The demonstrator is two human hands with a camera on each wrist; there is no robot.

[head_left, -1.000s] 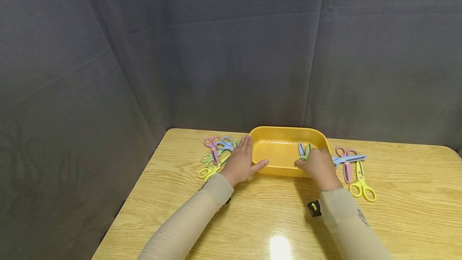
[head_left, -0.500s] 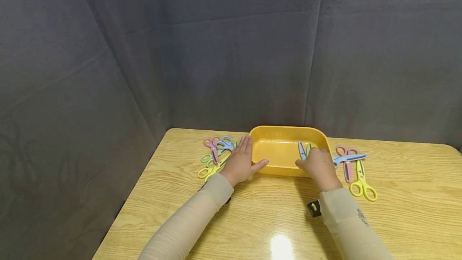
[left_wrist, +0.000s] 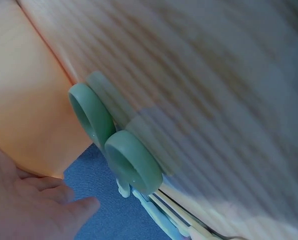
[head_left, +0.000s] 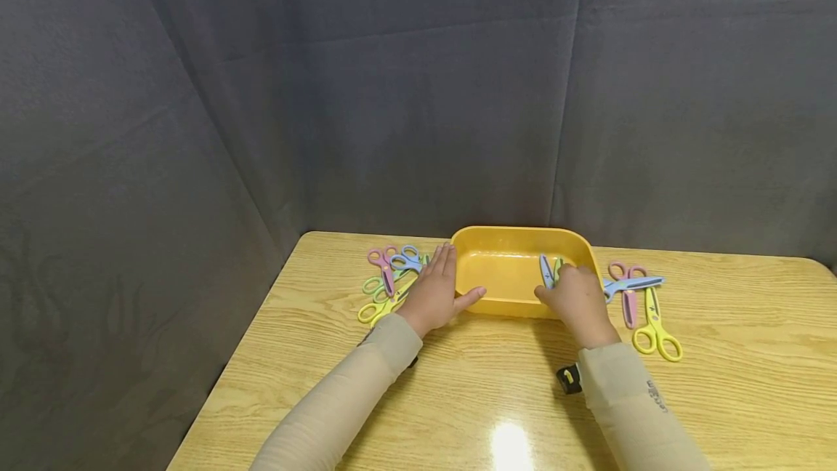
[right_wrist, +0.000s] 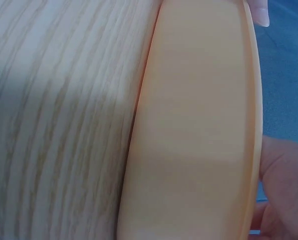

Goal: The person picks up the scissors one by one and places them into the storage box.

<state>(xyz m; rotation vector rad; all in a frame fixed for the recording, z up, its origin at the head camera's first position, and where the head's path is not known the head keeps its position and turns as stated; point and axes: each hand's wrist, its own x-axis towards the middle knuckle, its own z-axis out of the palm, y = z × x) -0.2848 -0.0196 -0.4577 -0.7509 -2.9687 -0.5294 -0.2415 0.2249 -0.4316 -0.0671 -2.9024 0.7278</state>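
The yellow tray (head_left: pixel 503 307) stands near the table's back edge. My left hand (head_left: pixel 433 294) rests against its left end, fingers straight and thumb over the front rim. My right hand (head_left: pixel 577 304) reaches over the right end, fingers curled down inside around scissors. Past its thumb show a blue scissors blade (head_left: pixel 546 271) and the tip of green scissors (head_left: pixel 559 266); their handles are hidden by the hand. In the right wrist view the tray wall (right_wrist: pixel 193 120) covers most of the right fingers. Green scissors handles (left_wrist: pixel 134 162) lie beside the tray in the left wrist view.
Left of the tray lies a pile of pink (head_left: pixel 386 271), blue (head_left: pixel 407 260), green and yellow scissors (head_left: pixel 382 309). To its right are blue (head_left: pixel 634 284), pink (head_left: pixel 629 309) and yellow scissors (head_left: pixel 656 329). A grey curtain (head_left: pixel 425 129) hangs behind the wooden table (head_left: pixel 484 391).
The blue blade in the tray has shifted slightly, and the green scissors' lower part has slipped out of sight behind my right hand. My left hand stays where it was.
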